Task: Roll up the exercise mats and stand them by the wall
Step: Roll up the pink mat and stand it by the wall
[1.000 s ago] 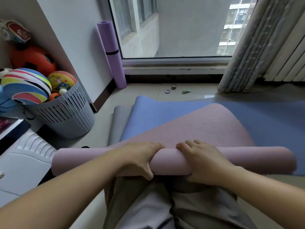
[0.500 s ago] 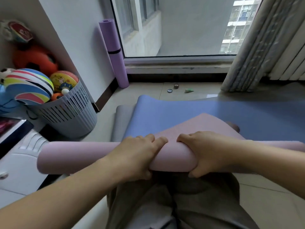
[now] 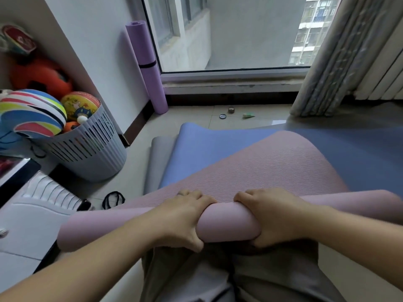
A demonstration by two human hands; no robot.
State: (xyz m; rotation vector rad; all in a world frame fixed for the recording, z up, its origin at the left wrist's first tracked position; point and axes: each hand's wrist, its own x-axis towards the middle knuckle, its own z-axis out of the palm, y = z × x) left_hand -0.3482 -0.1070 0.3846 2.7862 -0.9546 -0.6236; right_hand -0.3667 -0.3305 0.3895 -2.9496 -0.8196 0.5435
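Now both grips are wrapped round the rolled part of the pink mat [image 3: 226, 223], side by side, with a short bare stretch of roll between them. The left grip [image 3: 181, 216] has its fingers curled over the top of the roll and its thumb tucked underneath. The right grip [image 3: 277, 216] holds it the same way, fingers over the far side and thumb below. The roll lies crosswise just above the person's lap, over grey-brown trousers [image 3: 218, 275], and reaches out past both forearms to left and right. Beyond the fingers the unrolled part of the pink mat, ribbed side up, runs away over a blue mat [image 3: 218, 144] that lies flat on the tiled floor [image 3: 196, 114]. A grey mat [image 3: 160, 153] shows from under the blue one's left edge. Near the roll's left end black elastic bands [image 3: 113, 199] lie on the floor. Farther left stands a grey slotted basket [image 3: 87, 153] filled with balls, with an orange ball [image 3: 41, 75] behind it. In the corner a purple mat [image 3: 146, 66], rolled and bound by a black strap, stands upright against the wall beside the window [image 3: 229, 33]. A curtain [image 3: 340, 55] hangs at the right
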